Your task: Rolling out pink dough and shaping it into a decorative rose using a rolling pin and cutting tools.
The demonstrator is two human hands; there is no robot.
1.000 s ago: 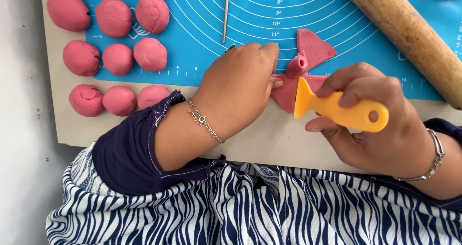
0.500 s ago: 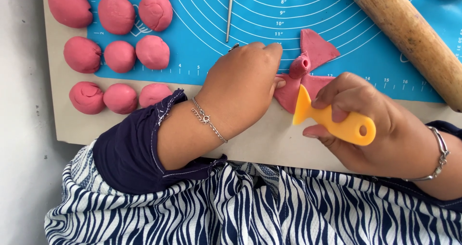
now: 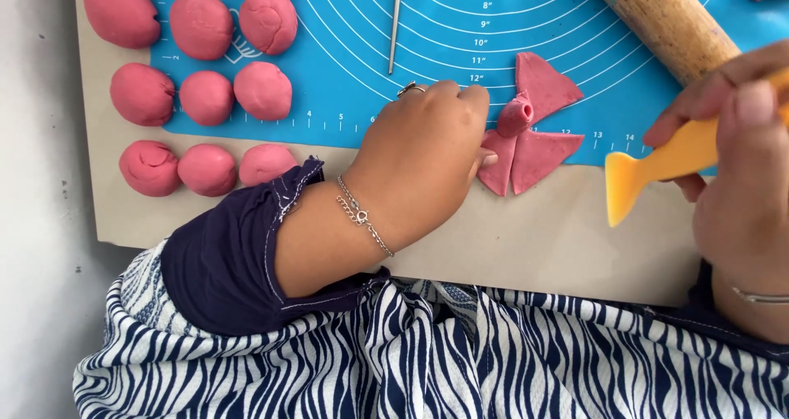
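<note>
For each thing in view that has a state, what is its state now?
Left hand: pressing on the dough piece.
Dough piece: flat, cut in triangles, rolled at the centre.
Right hand: holds the scraper.
Scraper: lifted, apart from the dough piece.
Dough balls: round, unrolled.

left hand (image 3: 423, 160) hiding dough bow's (image 3: 526, 131) left wing, rolling pin (image 3: 666, 20) and right hand (image 3: 740, 164) cut off

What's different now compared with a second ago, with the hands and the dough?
The right hand drew the yellow scraper away to the right, off the pink dough piece, still gripping it. The left hand stayed pressed against the dough's left edge. The dough balls, rolling pin and blue mat kept their places.
</note>
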